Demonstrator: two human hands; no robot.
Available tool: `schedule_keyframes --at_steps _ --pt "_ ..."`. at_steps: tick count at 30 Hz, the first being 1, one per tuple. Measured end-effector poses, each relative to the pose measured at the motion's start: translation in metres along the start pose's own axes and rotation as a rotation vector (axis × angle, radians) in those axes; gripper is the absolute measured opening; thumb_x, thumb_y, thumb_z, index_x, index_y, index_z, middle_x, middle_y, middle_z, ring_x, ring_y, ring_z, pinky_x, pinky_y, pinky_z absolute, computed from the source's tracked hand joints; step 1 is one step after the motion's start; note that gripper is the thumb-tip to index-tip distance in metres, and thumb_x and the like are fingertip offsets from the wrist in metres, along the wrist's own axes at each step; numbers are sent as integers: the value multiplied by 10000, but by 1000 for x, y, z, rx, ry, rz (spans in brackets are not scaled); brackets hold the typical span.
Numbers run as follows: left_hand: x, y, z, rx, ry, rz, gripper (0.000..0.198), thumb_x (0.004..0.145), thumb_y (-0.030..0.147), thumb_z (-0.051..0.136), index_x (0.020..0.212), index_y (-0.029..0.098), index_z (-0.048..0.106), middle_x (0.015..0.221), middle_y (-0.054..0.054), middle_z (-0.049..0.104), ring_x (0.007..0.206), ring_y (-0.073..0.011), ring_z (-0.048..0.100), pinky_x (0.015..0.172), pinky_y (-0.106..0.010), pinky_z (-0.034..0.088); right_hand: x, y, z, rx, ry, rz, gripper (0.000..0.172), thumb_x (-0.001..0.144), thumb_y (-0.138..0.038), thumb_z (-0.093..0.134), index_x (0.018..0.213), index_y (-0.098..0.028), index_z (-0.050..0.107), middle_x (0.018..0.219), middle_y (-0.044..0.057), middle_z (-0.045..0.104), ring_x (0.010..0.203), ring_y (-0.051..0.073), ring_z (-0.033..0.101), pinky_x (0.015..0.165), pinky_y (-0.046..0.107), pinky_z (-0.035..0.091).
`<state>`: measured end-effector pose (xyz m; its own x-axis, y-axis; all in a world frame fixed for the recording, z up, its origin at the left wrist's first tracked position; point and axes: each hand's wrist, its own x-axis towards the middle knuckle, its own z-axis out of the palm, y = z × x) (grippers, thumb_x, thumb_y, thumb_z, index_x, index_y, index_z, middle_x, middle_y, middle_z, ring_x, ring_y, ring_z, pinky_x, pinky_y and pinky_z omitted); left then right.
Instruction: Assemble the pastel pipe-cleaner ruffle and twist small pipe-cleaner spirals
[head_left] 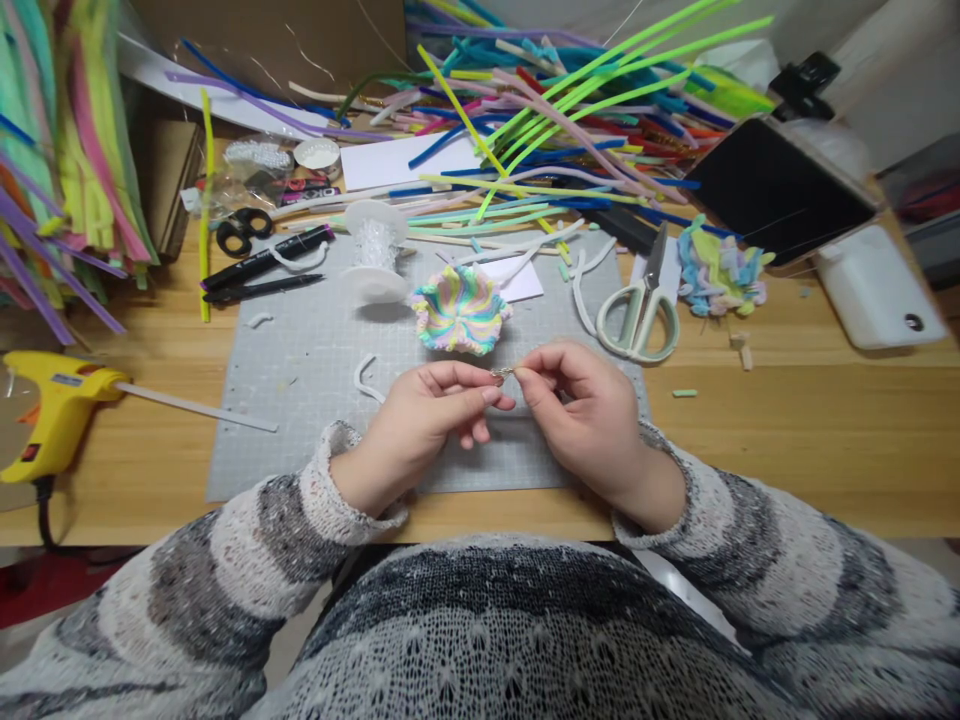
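A person's left hand (435, 408) and right hand (589, 418) pinch a small shiny piece (505, 372) between their fingertips, one hand at each end, above the near half of a gray cutting mat (315, 335) on a wooden table (795, 440). Just beyond the fingers sits a ruffled pastel ornament (460, 312), with a spool (375, 250) of clear strand behind it to the left and scissors (646, 292) to the right. A yellow glue gun (60, 395) lies at far left; colorful fuzzy stems (525, 120) crowd the back.
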<state>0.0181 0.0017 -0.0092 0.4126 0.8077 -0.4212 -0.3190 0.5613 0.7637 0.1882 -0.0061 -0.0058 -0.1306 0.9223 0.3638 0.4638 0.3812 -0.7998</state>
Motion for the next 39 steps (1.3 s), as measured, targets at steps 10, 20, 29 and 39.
schedule_keyframes --at_steps 10,20,29,39 --pt "-5 -2 6 290 161 239 122 725 226 743 789 146 678 707 -16 729 461 -64 581 443 -175 487 -2 0 0 9 -15 -3 72 875 -162 590 806 -179 603 664 -38 534 591 74 481 552 217 401" --pt "-15 0 -2 1150 255 944 42 839 194 683 839 158 704 735 -21 744 636 -106 671 593 -212 520 -3 1 0 242 -68 169 99 887 -228 581 803 -182 604 661 -37 521 581 79 455 534 225 382" --pt "-18 7 -2 1250 219 797 67 873 210 634 821 177 661 712 -10 710 629 -111 636 600 -231 487 -3 3 1 233 -119 169 107 890 -246 575 814 -177 604 663 -30 529 584 87 457 538 235 380" --pt "-7 7 -10 1361 75 949 94 895 209 608 961 157 652 938 -80 710 896 -173 642 825 -333 515 0 9 3 202 -254 263 119 868 -260 580 813 -165 628 663 -22 566 597 95 492 559 238 408"
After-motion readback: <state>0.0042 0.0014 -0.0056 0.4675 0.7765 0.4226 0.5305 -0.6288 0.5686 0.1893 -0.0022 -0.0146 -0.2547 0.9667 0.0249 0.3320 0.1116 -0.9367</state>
